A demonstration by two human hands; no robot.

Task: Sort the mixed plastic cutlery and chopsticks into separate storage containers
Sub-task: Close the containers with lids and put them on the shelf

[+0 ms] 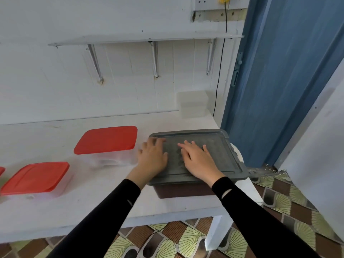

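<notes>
I observe a dark brown bin (pixel 186 191) at the right end of the table (pixel 55 216), close to its front edge, closed by a grey lid (pixel 219 146). My left hand (pixel 153 158) lies flat on the lid's left edge, fingers extended and gripping nothing. My right hand (pixel 198 160) rests palm down on the lid's middle, fingers straight and slightly spread. A red-lidded clear container (pixel 108 139) stands just left of the bin. A second red-lidded container (pixel 35 177) sits further left, nearer the front edge. Stacked clear tubs (pixel 192 104) occupy the back right corner.
</notes>
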